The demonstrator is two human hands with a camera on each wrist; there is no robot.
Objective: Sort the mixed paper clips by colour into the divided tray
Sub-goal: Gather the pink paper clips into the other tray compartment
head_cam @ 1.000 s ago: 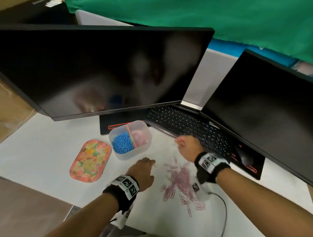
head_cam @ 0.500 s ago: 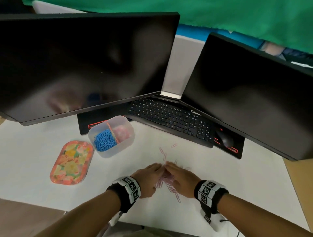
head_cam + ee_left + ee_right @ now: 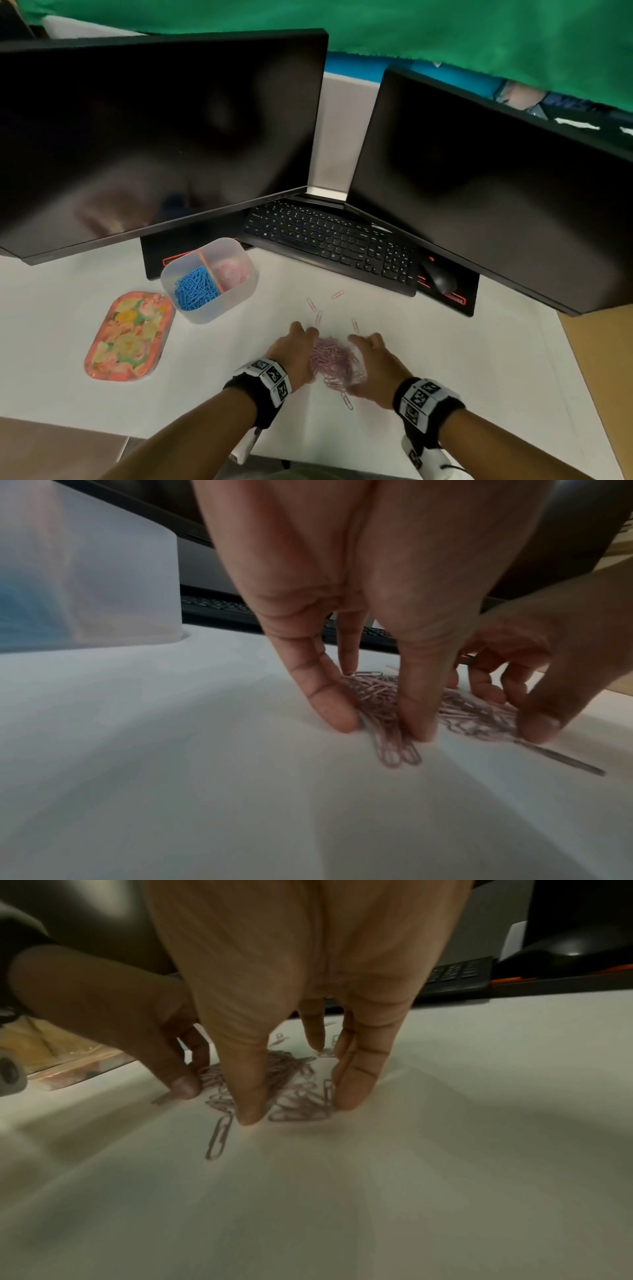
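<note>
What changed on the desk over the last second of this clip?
Both hands came together: the left hand and right hand now cup the pink clips, raked from a loose scatter into a tight pile. Nothing is lifted. The divided tray and floral lid stayed put.

left hand (image 3: 293,356), right hand (image 3: 376,367), fingertips down, cupped

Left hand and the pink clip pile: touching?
Touching. The left wrist view shows the left hand with fingertips planted on the table against the pink clip pile; clips lie between them.
</note>
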